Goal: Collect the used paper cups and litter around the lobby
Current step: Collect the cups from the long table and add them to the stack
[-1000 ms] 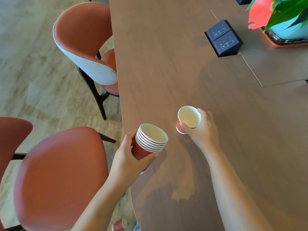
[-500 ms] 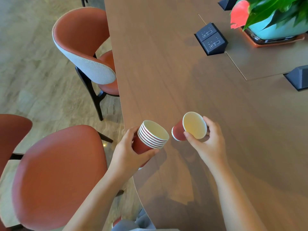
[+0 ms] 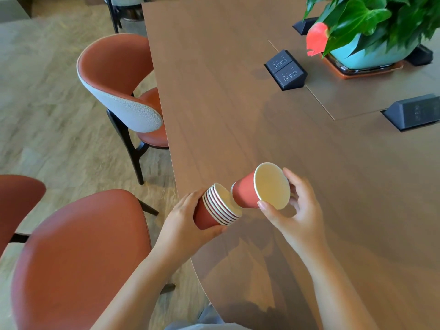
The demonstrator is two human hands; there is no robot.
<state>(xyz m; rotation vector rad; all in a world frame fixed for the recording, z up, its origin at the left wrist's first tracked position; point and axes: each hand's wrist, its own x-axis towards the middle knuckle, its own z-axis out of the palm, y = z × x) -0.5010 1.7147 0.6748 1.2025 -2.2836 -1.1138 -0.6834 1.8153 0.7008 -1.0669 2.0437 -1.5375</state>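
My left hand (image 3: 183, 225) grips a stack of red paper cups (image 3: 215, 208) with white rims, tilted so the mouths face right, at the table's near left edge. My right hand (image 3: 295, 215) holds a single red paper cup (image 3: 257, 189) by its rim, thumb below and fingers behind. This cup lies almost sideways above the table, its cream inside facing me. Its base is at the mouth of the stack, touching or just inside it.
The brown wooden table (image 3: 238, 103) carries two black socket boxes (image 3: 285, 70) (image 3: 414, 113) and a potted plant (image 3: 371, 32) at the far right. Red chairs (image 3: 123, 91) (image 3: 78, 258) stand along the left side on a beige floor.
My right hand has lifted the single cup off the table, tipped it sideways and brought its base to the stack's mouth. The stack in my left hand has tilted to the right.
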